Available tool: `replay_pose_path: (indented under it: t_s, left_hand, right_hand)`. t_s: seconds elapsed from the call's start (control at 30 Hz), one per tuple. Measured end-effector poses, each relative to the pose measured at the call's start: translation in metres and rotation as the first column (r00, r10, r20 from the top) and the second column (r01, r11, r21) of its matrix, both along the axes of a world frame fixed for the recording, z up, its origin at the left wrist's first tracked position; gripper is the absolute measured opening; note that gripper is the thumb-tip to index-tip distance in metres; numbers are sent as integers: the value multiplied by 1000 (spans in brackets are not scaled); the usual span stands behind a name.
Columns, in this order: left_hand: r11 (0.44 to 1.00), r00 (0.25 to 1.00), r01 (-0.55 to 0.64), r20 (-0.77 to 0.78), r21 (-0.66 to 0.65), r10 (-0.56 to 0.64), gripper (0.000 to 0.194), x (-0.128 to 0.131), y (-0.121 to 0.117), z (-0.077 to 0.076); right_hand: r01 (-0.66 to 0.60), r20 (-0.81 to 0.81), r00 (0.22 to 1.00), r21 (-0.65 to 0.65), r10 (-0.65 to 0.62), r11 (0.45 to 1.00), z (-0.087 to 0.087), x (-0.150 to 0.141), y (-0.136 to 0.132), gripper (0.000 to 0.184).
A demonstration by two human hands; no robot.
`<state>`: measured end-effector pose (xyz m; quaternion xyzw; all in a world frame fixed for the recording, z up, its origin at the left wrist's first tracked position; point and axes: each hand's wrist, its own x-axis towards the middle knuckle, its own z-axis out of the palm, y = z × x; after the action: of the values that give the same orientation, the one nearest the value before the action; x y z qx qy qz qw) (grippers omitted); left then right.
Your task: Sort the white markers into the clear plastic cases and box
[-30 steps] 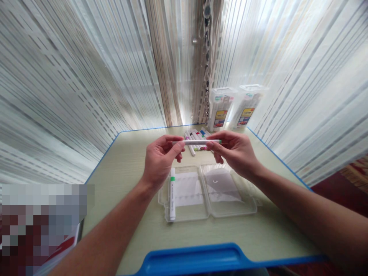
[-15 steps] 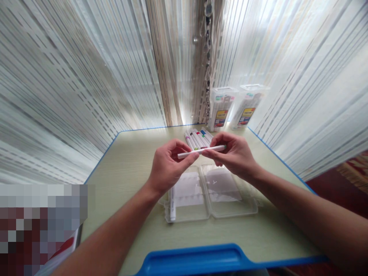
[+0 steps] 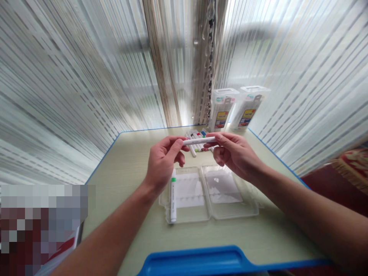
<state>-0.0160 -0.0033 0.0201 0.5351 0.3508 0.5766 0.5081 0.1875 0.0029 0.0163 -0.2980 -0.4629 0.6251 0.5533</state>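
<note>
A white marker (image 3: 199,141) is held level above the table between my two hands. Fingers and thumb of my left hand (image 3: 164,159) pinch its left end. My right hand (image 3: 237,150) grips the other end, and its fingers hide that tip. Just behind lie several markers (image 3: 196,148) with coloured bands, partly covered by the held one. Below my hands an open clear plastic case (image 3: 209,212) lies flat, with white paper inside both halves. Along its left side rests a white marker with a green band (image 3: 173,199).
Two upright clear plastic cases (image 3: 221,111) with yellow labels stand at the table's back right. The pale table (image 3: 115,168) has a blue rim and a blue tray ledge (image 3: 195,258) in front. String curtains (image 3: 94,69) hang behind.
Both hands have risen slightly with the marker, and my left hand has shifted left towards its end. The green-banded marker in the case now shows more fully.
</note>
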Motion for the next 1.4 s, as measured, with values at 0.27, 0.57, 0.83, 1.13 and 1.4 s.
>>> replay_pose_path:
  t_s: [0.27,0.57,0.83,1.13,1.4]
  left_hand:
    - [996,995,-2,100,-86,11,23,-2,2,0]
    - [988,998,-47,27,-146,52,19,-3,3,-1]
    - [998,991,-14,-135,-68,5,29,-1,-2,-2]
    - [997,969,70,-237,-36,-76,26,1,-7,-3]
    - [998,966,64,-250,-26,-69,27,1,-7,0]
  right_hand:
    - [26,4,1000,-13,-26,1000,0,-1,1,23]
    - [68,124,989,83,-78,994,-4,-1,0,24]
    - [66,223,971,123,-92,990,-6,-3,-1,29]
    - [15,325,945,87,-43,996,-3,-6,-6,39]
    - [1,255,967,62,-17,998,-4,-4,-5,35]
